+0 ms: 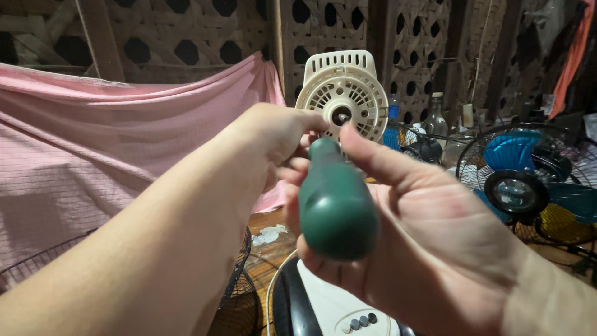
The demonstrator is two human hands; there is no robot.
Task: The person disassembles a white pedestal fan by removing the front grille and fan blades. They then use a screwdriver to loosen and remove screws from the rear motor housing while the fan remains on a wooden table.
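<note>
Green screwdriver handle [337, 208] in right hand [429, 242]; left hand [273, 140] grips fan motor housing [342, 93].

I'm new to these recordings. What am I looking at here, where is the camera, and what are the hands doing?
There is one picture, taken by a camera worn on a person's head, looking down along their own arms. No machine is involved, just two bare hands. The right hand grips a green screwdriver handle, pointed away toward a cream fan motor housing. The left hand reaches to the front of that housing; whether it touches it I cannot tell, as the handle hides the contact. At the bottom edge lies a white fan base with small grey buttons, and a wire fan guard beside it. At right is a fan with blue blades. A pink cloth hangs at left, with bottles behind.
</note>
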